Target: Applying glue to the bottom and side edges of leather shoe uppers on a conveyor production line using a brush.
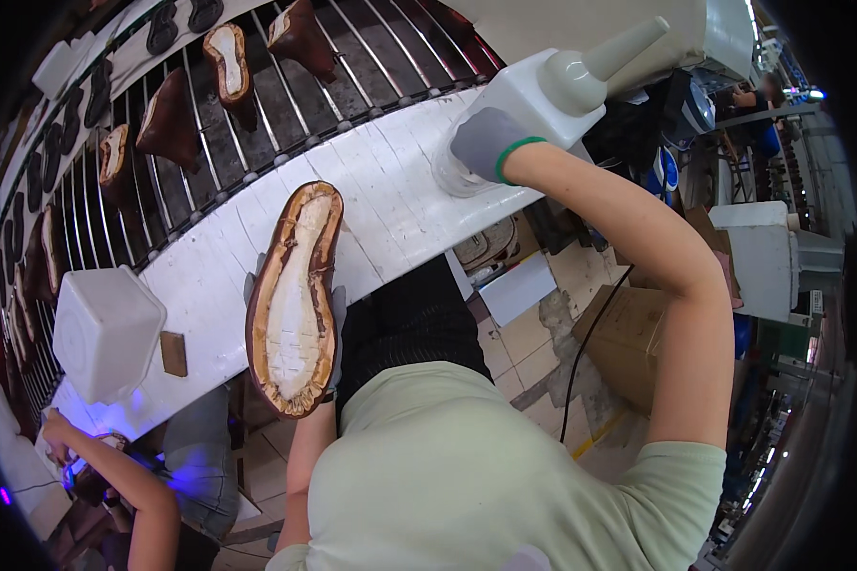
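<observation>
My left hand (pixel 340 314), in a grey glove, is wrapped round a brown lasted shoe (pixel 300 295). The shoe is sole side up, showing a pale middle and a tan folded edge, pleated at the end nearer me. Most of the hand is hidden beneath it. My right hand (pixel 490 143), in a grey glove with a green cuff, is reached out at the mouth of a clear jar (pixel 455 176) on the white bench. It looks closed, but its fingers and anything in them are hidden. Right against it stands a white square bottle (pixel 533 81) with a long spout.
Beyond the white bench (pixel 381 209), a metal-bar rack (pixel 286 105) carries several brown lasted shoes (pixel 227 62). Black soles (pixel 98 92) line its far side. A white square container (pixel 105 333) and a small brown block (pixel 173 353) are at left, near another person's arm (pixel 152 495).
</observation>
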Motion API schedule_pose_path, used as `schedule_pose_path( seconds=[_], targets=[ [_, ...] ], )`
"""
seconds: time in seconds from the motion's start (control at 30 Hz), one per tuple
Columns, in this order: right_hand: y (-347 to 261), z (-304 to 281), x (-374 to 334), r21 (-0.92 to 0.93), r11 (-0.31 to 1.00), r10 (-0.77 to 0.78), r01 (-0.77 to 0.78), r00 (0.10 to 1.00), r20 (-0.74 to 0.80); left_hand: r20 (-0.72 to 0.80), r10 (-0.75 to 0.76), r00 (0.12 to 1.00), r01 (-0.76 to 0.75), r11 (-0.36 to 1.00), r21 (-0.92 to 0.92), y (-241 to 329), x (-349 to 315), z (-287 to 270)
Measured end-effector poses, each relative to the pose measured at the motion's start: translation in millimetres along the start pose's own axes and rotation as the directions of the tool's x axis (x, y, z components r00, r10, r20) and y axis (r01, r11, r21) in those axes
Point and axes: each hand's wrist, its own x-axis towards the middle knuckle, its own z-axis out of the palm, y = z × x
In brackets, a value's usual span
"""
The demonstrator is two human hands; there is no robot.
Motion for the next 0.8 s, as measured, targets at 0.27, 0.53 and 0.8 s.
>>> schedule_pose_path(
  seconds=[0.27,0.53,0.8],
  targets=[
    [3,2,-26,0.138,0.986,0.106,-0.094,0.991,-0.078,0.061,0.124,0.99,-0.135,0.782,0.608,10,6,13],
    [22,15,-41,0.165,0.978,0.163,-0.13,0.965,-0.207,0.042,0.17,0.985,-0.172,0.89,0.422,4,8,12],
    [38,-13,-60,0.088,0.981,0.19,-0.171,0.937,-0.293,-0.041,0.191,0.981,-0.158,0.9,0.406,-15,9,5]
  ],
)
